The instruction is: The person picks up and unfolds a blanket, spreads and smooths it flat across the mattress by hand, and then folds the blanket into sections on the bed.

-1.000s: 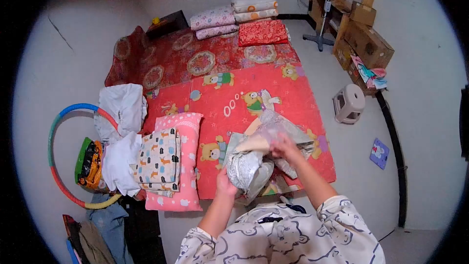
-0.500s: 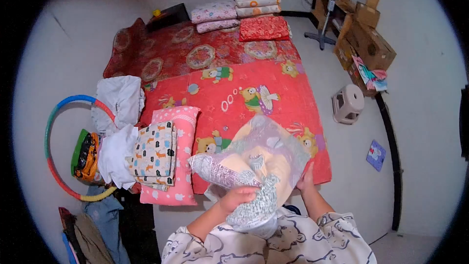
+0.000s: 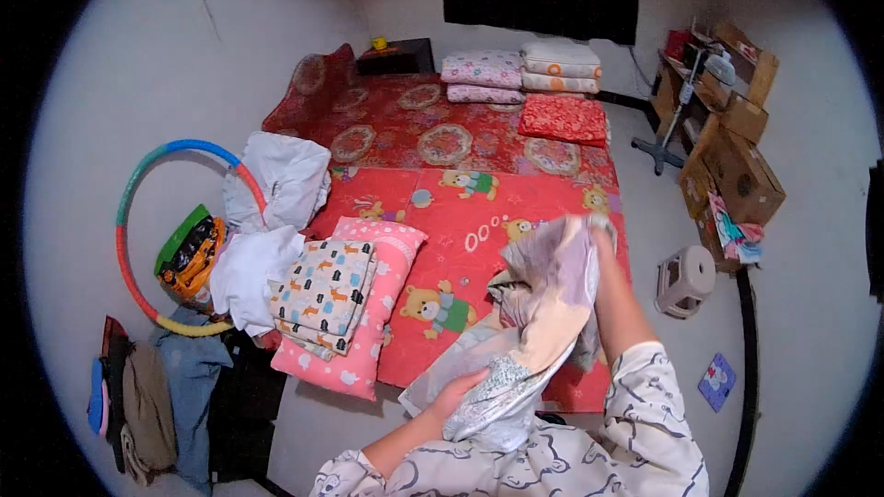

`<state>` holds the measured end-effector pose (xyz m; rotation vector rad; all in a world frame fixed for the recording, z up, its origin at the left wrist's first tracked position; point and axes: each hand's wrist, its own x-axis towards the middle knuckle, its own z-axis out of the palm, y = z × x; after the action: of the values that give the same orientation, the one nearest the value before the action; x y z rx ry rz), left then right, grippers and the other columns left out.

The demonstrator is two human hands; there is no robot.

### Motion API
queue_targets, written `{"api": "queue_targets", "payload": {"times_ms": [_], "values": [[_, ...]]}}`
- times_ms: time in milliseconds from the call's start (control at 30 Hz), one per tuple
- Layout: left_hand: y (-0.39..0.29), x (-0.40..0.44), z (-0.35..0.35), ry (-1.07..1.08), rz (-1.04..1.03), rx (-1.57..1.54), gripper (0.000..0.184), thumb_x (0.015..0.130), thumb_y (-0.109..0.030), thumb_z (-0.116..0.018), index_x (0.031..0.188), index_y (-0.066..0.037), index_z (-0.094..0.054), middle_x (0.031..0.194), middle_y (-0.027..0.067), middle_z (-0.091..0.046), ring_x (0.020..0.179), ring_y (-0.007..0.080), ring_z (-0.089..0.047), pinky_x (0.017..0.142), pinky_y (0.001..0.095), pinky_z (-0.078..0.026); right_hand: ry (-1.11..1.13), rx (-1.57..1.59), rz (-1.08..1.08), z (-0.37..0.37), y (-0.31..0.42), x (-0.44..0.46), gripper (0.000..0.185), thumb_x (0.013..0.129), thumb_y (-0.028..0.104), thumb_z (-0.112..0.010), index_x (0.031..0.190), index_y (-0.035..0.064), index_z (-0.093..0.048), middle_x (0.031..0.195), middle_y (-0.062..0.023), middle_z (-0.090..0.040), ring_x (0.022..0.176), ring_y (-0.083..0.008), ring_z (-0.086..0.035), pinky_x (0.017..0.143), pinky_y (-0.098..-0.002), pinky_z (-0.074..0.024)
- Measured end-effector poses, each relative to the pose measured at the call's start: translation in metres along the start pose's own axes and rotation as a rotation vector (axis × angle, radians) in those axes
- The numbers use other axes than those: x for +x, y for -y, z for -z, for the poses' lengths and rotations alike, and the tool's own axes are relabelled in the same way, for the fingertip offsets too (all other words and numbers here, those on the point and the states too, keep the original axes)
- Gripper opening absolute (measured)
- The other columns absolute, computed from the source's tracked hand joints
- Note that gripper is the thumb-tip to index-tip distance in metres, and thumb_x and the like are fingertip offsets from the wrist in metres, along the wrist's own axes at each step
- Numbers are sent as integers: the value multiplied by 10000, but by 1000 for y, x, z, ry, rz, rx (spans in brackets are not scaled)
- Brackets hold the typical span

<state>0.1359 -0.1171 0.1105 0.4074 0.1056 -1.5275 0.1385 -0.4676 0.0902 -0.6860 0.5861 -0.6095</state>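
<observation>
A soft patterned cloth (image 3: 552,313) in pale yellow, lilac and grey hangs in folds between my two hands, over the near part of the red bear-print bedspread (image 3: 488,230). Close to my body, my left hand (image 3: 458,393) is closed on its lower, grey-speckled end. My right hand (image 3: 600,228) is stretched farther out and up, gripping the cloth's upper edge; its fingers are partly hidden by the fabric. Left of the cloth lies a pink pillow (image 3: 391,313) with a folded animal-print cloth (image 3: 324,285) on top.
White cloths (image 3: 253,267) and a multicoloured hoop (image 3: 122,239) are at the left, above hanging trousers (image 3: 189,387). Folded bedding (image 3: 483,69) is stacked at the bed's far end. A plastic stool (image 3: 684,281), a stand (image 3: 677,120) and cardboard boxes (image 3: 744,175) occupy the right side.
My right hand has moved up and forward, drawing the cloth into a long hanging shape. My left hand stays low near my body. The view has shifted left and upward.
</observation>
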Motion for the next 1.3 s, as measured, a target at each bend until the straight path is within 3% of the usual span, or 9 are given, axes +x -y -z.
{"api": "queue_targets", "payload": {"times_ms": [167, 300, 467, 600, 700, 767, 1033, 1167, 1300], "values": [[-1, 15, -17, 112, 82, -42, 354, 827, -215, -395, 1084, 27, -422, 994, 148, -532, 866, 206, -546, 786, 309, -426, 117, -794, 668, -105, 63, 89, 275, 699, 162, -489, 908, -14, -526, 799, -87, -542, 717, -151, -527, 638, -275, -419], [-2, 24, -38, 116, 87, -77, 387, 828, -264, -367, 1097, 8, -424, 1023, 144, -521, 890, 234, -535, 823, 343, -401, 832, -168, 136, -185, 78, 2, 377, 731, 96, -495, 1088, 31, -390, 909, -39, -505, 774, -120, -496, 662, -230, -412], [-8, 64, -28, 62, -114, -221, 383, 813, -254, -350, 1103, -21, -440, 1089, 123, -485, 1020, 262, -439, 933, 369, -274, 616, -674, 197, -139, 14, -19, 490, 760, 192, -535, 1189, 43, -353, 1086, -57, -458, 910, -129, -459, 761, -249, -385], [-32, 87, 21, 99, -235, -199, 401, 826, -264, -289, 1122, -26, -418, 1116, 112, -462, 1031, 264, -423, 937, 371, -261, 300, -491, -71, -55, -61, -52, 303, 764, 166, -525, 1030, 35, -462, 831, -10, -504, 712, -88, -470, 602, -215, -405], [-47, 102, 52, 221, 212, -1426, 420, 826, -273, -251, 1134, -29, -399, 1136, 126, -437, 1031, 277, -417, 921, 380, -279, 247, -518, -107, -3, -97, -102, 291, 764, 160, -535, 1012, 20, -478, 729, -6, -502, 578, -67, -441, 505, -196, -370], [-39, 96, 50, 38, -312, -394, 362, 788, -253, -343, 1012, -16, -500, 975, 165, -533, 899, 297, -510, 832, 422, -377, 162, -602, -148, 27, -124, -136, 274, 770, 185, -530, 994, 31, -494, 790, -20, -533, 673, -97, -493, 601, -226, -412], [-15, 95, 25, -193, -195, -190, 375, 821, -306, -356, 1045, -32, -481, 983, 131, -540, 906, 277, -515, 827, 409, -385, 7, -725, -146, 46, -107, -210, 320, 803, 244, -486, 1045, 52, -402, 851, -47, -499, 789, -126, -481, 680, -271, -413], [-5, 91, 15, -181, -197, -144, 394, 830, -329, -372, 1077, -33, -452, 1027, 121, -520, 946, 259, -497, 852, 402, -367, -89, -153, -634, 33, -92, -204, 392, 810, 276, -463, 1109, 34, -391, 985, -83, -510, 852, -170, -517, 747, -287, -415], [6, 79, 6, -189, -268, 347, 480, 780, -90, -485, 1201, -69, -256, 1094, 98, -447, 971, 215, -471, 854, 348, -370, -68, 247, -608, 31, -115, -205, 312, 821, 226, -437, 1066, 31, -435, 1007, -81, -516, 880, -194, -527, 786, -320, -419]]}}
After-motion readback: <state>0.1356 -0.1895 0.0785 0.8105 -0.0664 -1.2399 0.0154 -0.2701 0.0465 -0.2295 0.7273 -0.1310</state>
